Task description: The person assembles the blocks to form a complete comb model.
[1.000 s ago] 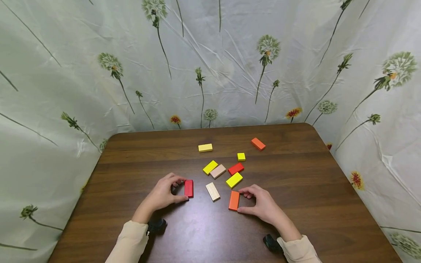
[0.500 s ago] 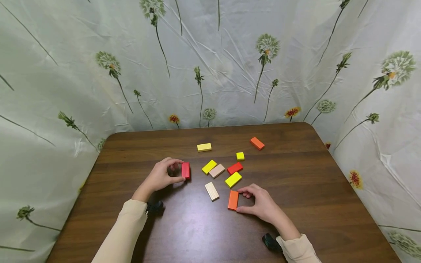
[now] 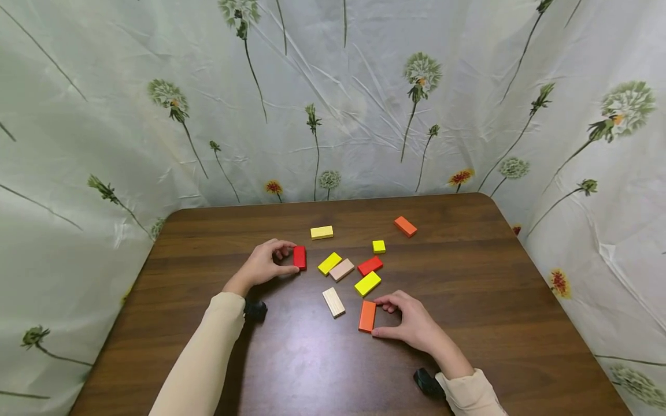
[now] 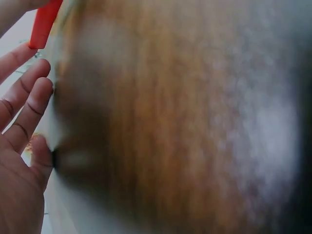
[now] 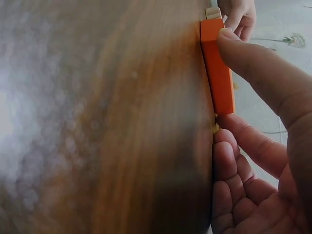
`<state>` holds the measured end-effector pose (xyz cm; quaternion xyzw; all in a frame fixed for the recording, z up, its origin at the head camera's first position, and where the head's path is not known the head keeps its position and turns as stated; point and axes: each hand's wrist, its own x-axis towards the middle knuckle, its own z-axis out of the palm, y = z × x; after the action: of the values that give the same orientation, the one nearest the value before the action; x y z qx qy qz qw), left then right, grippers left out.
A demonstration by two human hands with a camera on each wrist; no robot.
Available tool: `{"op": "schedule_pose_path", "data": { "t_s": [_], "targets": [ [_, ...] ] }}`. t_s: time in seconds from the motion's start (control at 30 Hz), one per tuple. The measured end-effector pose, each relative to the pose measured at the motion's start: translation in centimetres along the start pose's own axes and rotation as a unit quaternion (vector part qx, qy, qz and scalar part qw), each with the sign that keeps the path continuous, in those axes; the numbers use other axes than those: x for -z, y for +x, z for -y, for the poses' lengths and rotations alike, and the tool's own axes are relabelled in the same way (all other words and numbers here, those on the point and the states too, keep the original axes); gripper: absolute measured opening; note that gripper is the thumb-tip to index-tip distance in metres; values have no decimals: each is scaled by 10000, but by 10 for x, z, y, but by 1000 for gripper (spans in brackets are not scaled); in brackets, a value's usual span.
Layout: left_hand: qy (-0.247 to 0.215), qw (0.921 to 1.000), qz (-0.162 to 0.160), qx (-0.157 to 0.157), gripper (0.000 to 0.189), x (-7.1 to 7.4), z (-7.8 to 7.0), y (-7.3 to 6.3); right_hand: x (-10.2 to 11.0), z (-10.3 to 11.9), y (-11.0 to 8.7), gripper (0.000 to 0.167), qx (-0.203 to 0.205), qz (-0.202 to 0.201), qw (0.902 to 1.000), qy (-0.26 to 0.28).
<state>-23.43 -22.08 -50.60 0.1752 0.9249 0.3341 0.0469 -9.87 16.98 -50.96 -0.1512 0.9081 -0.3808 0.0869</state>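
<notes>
My left hand (image 3: 264, 264) pinches a red block (image 3: 299, 258) between thumb and index finger, left of the scattered blocks. In the left wrist view the same red block (image 4: 45, 23) shows at the top corner, the other fingers (image 4: 39, 100) loosely bent below it. Nearer the front, my right hand (image 3: 408, 320) holds an orange block (image 3: 367, 316) by its two ends. The right wrist view shows the thumb at one end of the orange block (image 5: 217, 68) and the index fingertip at the other, with the block flat on the table.
Between the hands lie a pale striped wooden block (image 3: 333, 302), a pinkish block (image 3: 341, 270), yellow blocks (image 3: 367, 283) and another red block (image 3: 370, 266). Farther back are a pale yellow block (image 3: 321, 232), a small yellow block (image 3: 378, 247) and an orange block (image 3: 405, 226). A flowered curtain (image 3: 343, 104) hangs behind the table (image 3: 468, 248).
My left hand has carried the red block away from me toward the table's far side, then slightly right. The right hand stays at the orange block.
</notes>
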Motion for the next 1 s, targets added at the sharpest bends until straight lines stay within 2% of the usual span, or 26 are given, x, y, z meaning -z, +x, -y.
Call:
{"op": "schedule_pose_path", "data": {
  "t_s": [0.27,0.6,0.83,1.0],
  "targets": [
    [-48,10000,-15,-28,58,-7,0,9,1,1,1,59,4,31,10000,8],
    [-421,9983,204,355,60,-6,4,11,0,4,2,61,-38,40,10000,-77],
    [-526,9976,242,373,61,-4,4,11,-3,8,2,64,-92,13,9998,-190],
    [-595,9969,286,423,62,-4,3,11,-4,10,3,63,-297,8,9993,-237]
  ]
}}
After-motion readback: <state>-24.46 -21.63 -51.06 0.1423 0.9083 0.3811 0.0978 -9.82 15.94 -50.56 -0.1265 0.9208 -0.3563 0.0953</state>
